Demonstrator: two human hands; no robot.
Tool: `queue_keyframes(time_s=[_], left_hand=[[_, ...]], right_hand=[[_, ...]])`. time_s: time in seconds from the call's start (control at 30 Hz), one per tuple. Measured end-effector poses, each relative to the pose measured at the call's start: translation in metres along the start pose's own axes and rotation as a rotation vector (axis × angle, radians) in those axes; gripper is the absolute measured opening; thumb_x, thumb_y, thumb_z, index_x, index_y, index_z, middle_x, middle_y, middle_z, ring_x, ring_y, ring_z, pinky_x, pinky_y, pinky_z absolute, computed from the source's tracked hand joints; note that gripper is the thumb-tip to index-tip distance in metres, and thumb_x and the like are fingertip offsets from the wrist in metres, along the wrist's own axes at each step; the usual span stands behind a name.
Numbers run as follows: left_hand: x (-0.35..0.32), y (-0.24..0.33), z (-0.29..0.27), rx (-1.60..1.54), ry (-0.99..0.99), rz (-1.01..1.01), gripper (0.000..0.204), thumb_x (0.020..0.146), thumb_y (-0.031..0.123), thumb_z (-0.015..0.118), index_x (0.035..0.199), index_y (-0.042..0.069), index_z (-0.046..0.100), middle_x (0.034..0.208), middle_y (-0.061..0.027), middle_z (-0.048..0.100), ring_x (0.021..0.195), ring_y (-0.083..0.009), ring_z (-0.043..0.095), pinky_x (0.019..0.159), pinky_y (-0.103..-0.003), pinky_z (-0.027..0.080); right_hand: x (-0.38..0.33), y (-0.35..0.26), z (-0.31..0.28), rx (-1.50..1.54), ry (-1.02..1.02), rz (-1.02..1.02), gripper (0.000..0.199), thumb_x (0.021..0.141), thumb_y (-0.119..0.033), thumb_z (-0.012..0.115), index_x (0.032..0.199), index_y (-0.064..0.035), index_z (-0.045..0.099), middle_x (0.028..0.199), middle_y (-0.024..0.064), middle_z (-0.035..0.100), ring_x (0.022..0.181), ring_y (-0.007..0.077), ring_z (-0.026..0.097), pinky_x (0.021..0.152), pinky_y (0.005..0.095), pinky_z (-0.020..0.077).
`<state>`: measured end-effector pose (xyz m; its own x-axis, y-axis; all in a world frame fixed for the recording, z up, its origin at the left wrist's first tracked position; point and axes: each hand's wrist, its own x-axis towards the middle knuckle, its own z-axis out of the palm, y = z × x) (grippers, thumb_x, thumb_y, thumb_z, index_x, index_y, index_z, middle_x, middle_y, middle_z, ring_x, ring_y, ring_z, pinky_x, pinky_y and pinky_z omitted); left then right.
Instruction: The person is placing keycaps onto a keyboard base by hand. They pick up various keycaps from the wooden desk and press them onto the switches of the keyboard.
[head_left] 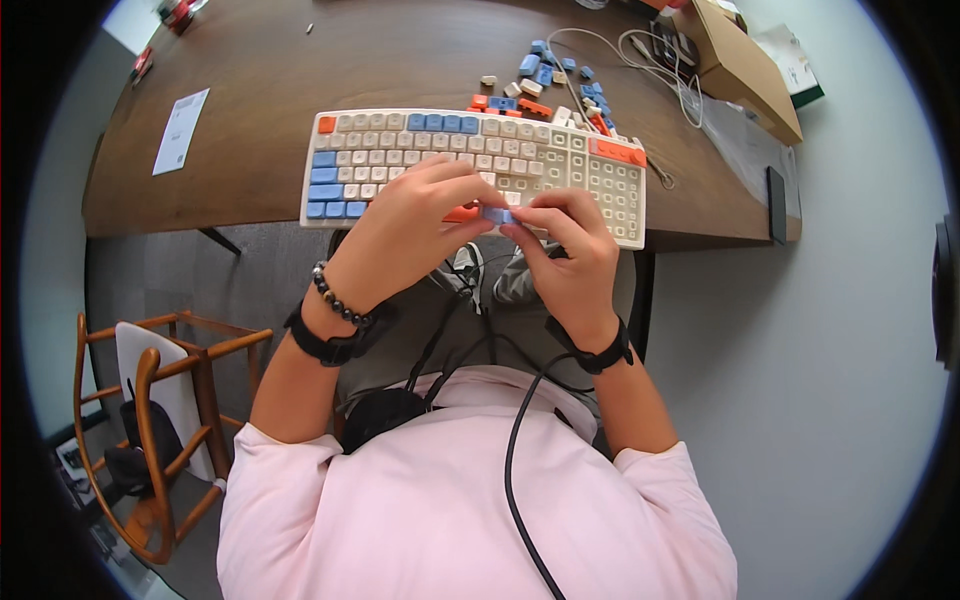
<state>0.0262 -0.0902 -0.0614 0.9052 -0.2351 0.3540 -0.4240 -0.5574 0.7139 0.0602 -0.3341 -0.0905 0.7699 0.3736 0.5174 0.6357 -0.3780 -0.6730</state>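
Observation:
A cream keyboard [520, 160] with blue and orange keys lies at the near edge of a brown table [260, 100]. Both hands meet just in front of it. My left hand [410, 225] and my right hand [565, 250] pinch a small blue keycap [497, 215] between their fingertips. An orange key on the keyboard's front row shows just under my left fingers. Loose blue, orange and cream keycaps [540, 85] lie scattered behind the keyboard.
A white paper slip [181, 130] lies on the table's left part. A cardboard box [745, 65] and white cables [640, 50] sit at the back right, with a dark phone [776, 203] at the right edge. A wooden chair [150, 430] stands at my lower left.

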Motion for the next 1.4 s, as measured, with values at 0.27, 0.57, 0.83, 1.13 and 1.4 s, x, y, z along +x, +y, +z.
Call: queue_keyframes(time_s=[0.27,0.57,0.83,1.13,1.4], left_hand=[[-0.001,-0.003,0.005,0.071,0.002,0.107,0.014,0.096,0.002,0.094,0.108,0.002,0.087,0.113,-0.0065,0.084,0.107,-0.0266,0.078,0.090,-0.040,0.066],[-0.020,0.004,0.028,0.153,0.241,0.094,0.019,0.091,0.000,0.097,0.105,0.006,0.087,0.103,-0.0046,0.073,0.095,-0.0252,0.072,0.082,-0.040,0.060],[-0.027,0.021,0.042,0.358,0.277,0.034,0.025,0.091,0.003,0.095,0.113,0.010,0.087,0.101,-0.0029,0.072,0.098,-0.0266,0.068,0.084,-0.043,0.057],[-0.023,0.000,0.032,0.303,0.234,0.163,0.024,0.095,0.009,0.094,0.117,0.006,0.086,0.117,-0.0025,0.079,0.111,-0.0260,0.072,0.099,-0.043,0.058],[-0.023,-0.005,0.034,0.211,0.276,0.108,0.035,0.098,0.007,0.094,0.132,0.008,0.085,0.110,-0.0036,0.083,0.104,-0.0260,0.075,0.101,-0.042,0.058]], right_hand=[[0.001,0.002,-0.004,0.005,0.011,-0.022,0.023,0.089,-0.001,0.099,0.108,-0.0047,0.086,0.107,0.0076,0.077,0.098,0.0298,0.072,0.084,0.0428,0.0608],[0.002,0.000,-0.006,-0.129,-0.010,-0.154,0.020,0.092,-0.002,0.096,0.110,-0.0039,0.087,0.103,0.0066,0.074,0.096,0.0282,0.069,0.080,0.0409,0.0598],[0.000,-0.008,-0.013,-0.260,-0.121,-0.239,0.021,0.097,-0.001,0.090,0.117,-0.0007,0.086,0.096,0.0084,0.068,0.089,0.0291,0.067,0.076,0.0442,0.0588],[0.002,-0.005,-0.016,-0.229,-0.156,-0.210,0.019,0.100,-0.001,0.089,0.118,-0.0015,0.084,0.093,0.0092,0.067,0.085,0.0299,0.067,0.073,0.0452,0.0570],[0.001,-0.006,-0.018,-0.035,-0.086,0.008,0.018,0.101,0.001,0.092,0.118,-0.0021,0.087,0.088,0.0080,0.071,0.072,0.0214,0.068,0.064,0.0372,0.0542]])
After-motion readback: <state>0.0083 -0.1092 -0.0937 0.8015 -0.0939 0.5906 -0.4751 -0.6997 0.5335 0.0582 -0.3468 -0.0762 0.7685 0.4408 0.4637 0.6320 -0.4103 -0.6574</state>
